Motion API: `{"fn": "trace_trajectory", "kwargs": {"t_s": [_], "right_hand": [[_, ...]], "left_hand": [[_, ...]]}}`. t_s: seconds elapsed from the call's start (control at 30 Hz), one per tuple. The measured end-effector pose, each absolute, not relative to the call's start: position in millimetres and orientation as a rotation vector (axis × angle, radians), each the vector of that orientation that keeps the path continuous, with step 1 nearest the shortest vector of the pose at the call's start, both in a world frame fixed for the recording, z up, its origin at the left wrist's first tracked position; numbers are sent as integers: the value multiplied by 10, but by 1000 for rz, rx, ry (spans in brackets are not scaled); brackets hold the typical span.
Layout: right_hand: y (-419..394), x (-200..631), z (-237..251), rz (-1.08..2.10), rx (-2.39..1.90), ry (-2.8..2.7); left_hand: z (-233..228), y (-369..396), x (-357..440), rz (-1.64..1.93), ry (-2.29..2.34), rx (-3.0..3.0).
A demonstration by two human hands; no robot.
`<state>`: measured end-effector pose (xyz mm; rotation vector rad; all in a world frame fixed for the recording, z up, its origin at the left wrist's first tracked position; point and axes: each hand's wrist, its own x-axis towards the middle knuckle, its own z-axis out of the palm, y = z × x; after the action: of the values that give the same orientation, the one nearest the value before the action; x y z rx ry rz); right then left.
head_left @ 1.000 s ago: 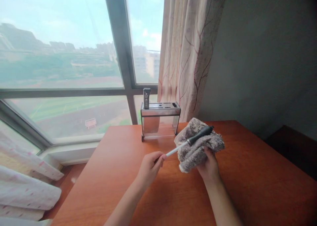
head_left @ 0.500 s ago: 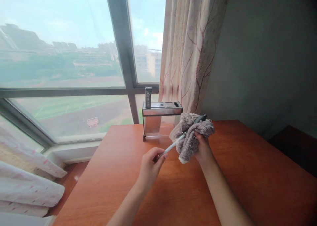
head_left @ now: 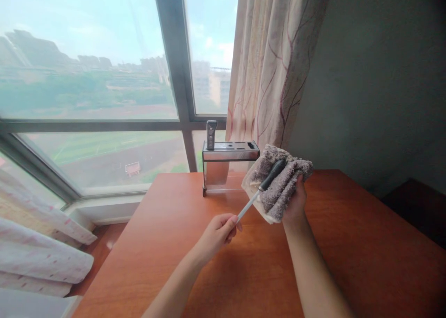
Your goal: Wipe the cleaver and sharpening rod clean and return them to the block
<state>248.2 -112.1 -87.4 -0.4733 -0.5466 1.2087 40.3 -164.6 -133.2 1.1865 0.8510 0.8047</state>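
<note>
A thin white rod with a black handle [head_left: 272, 173] lies slanted across a grey fluffy cloth [head_left: 280, 184]. My right hand [head_left: 296, 205] holds the cloth from below, lifted above the table, with the handle resting on it. My left hand [head_left: 219, 233] pinches the rod's white tip [head_left: 247, 208] between its fingers, lower and to the left. Behind them a metal knife block [head_left: 230, 162] stands on the orange wooden table [head_left: 244, 271] with one dark handle [head_left: 211, 134] sticking out of its left slot.
A large window with a dark frame [head_left: 181, 76] fills the back left. A patterned curtain [head_left: 275, 67] hangs right of the block, beside a grey wall. Pale fabric [head_left: 38, 257] lies at the lower left, off the table. A dark surface [head_left: 418, 206] sits at the right.
My right hand has lifted the cloth and turned it more upright, so the rod's handle now points up and to the right. My left hand stays on the white tip.
</note>
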Motion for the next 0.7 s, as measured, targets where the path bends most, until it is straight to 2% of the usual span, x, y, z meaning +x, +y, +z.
{"fn": "trace_trajectory", "kwargs": {"t_s": [0.27, 0.5, 0.7], "right_hand": [[-1228, 2200, -883, 934, -725, -543], [-1238, 2072, -1016, 972, -832, -701], [-1224, 2109, -1043, 932, -845, -663]], "left_hand": [[-1364, -1649, 505, 1016, 1025, 1243], [-1424, -1597, 424, 1288, 1124, 1353], [-1406, -1620, 415, 1346, 1070, 1299]]}}
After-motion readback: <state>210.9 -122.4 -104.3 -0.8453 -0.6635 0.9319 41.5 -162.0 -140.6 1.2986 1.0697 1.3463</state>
